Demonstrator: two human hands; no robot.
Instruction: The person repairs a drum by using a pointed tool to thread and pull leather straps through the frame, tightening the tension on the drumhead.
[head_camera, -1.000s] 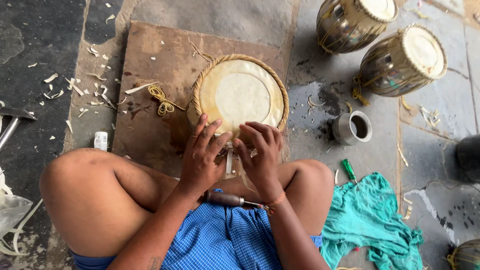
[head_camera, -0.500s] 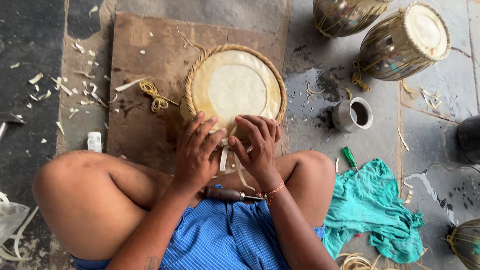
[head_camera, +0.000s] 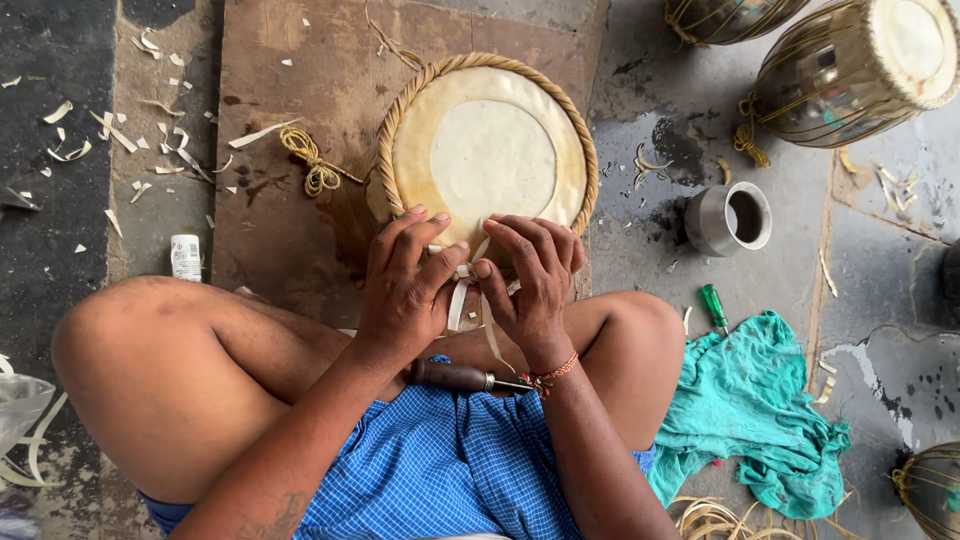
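Both hands (head_camera: 470, 285) pinch strap (head_camera: 458, 305) at drumhead (head_camera: 487, 150).

board (head_camera: 290, 230) left of drum head (head_camera: 487, 150) open; steel cup (head_camera: 730, 218) right.

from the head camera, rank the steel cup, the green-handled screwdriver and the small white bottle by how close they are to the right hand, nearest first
From the right hand:
1. Green-handled screwdriver, on the floor just beyond the right knee.
2. Steel cup, further out on that side, by the drums.
3. Small white bottle, far across on the left side, past the left hand.
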